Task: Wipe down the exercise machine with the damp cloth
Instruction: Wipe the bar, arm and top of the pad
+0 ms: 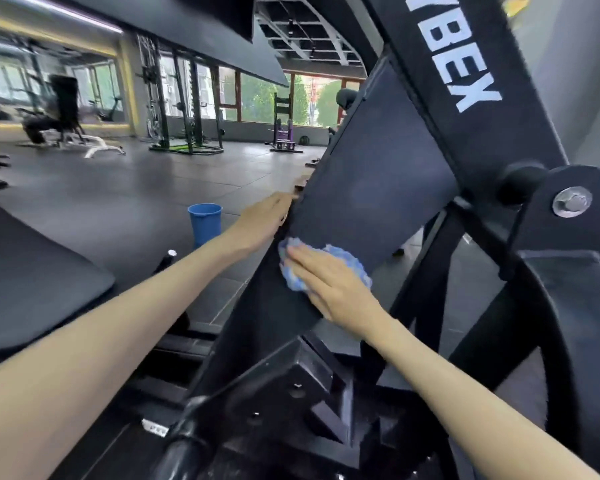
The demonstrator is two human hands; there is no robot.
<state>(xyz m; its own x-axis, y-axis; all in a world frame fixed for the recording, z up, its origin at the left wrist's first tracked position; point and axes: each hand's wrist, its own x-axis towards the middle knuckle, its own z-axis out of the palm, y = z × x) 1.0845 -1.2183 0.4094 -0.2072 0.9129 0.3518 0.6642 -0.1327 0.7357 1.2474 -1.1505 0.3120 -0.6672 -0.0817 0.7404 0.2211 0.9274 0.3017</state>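
**Cloth on machine panel, both hands engaged**

Right hand (329,282) lies flat, fingers straight, pressing the blue cloth (343,259) against the lower part of the exercise machine's slanted black panel (371,188). Left hand (262,221) rests along the panel's left edge; its fingertips are hidden, so grip cannot be confirmed. A blue bucket (204,223) stands on the floor just beyond the left wrist.

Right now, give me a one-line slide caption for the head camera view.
Right hand presses a blue cloth flat against the machine's black panel while the left hand steadies its edge.
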